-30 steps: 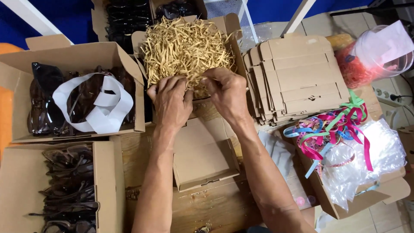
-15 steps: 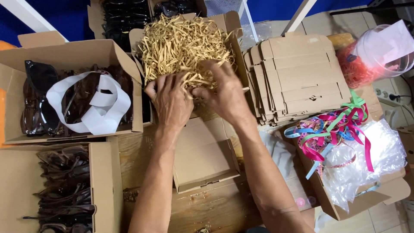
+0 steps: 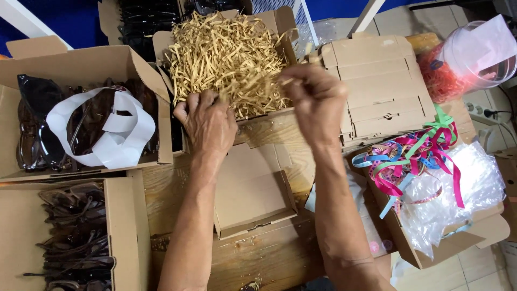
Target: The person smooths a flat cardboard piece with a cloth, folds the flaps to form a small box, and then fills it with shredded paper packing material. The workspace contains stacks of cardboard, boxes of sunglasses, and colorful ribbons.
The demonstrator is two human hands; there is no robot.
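A: Since half a second ago, the right hand (image 3: 315, 97) has lifted off the heap and closed into a loose fist, pinching a few strands of paper shred (image 3: 229, 62); both hands lay flat on the heap before.

B: And the left hand (image 3: 207, 123)?

A: Left hand: unchanged in place, palm down at the near edge of the shred, fingers curled into the strands and gripping a small tuft.

B: Where does the shred sit?

A: Straw-coloured shred, heaped in an open cardboard box (image 3: 280, 21) at the far middle of the wooden worktop (image 3: 269, 258). Just below the hands: a small shallow carton (image 3: 250, 188), open, lying between the forearms.

B: To the person's right?

A: A stack of flat folded cartons (image 3: 377, 81) just beside the right hand. Beyond it, a box holding coloured ribbons (image 3: 414, 156) and clear plastic bags (image 3: 468, 188). At the far right corner, a clear tub (image 3: 479, 54) holding red material.

B: To the left?

A: Upper box: dark sunglasses in wrappers with a white paper band (image 3: 107, 129) lying across them. Lower box (image 3: 121, 231): brown sunglasses (image 3: 75, 231), stacked. A further box of dark items stands behind the shred box, partly out of view.
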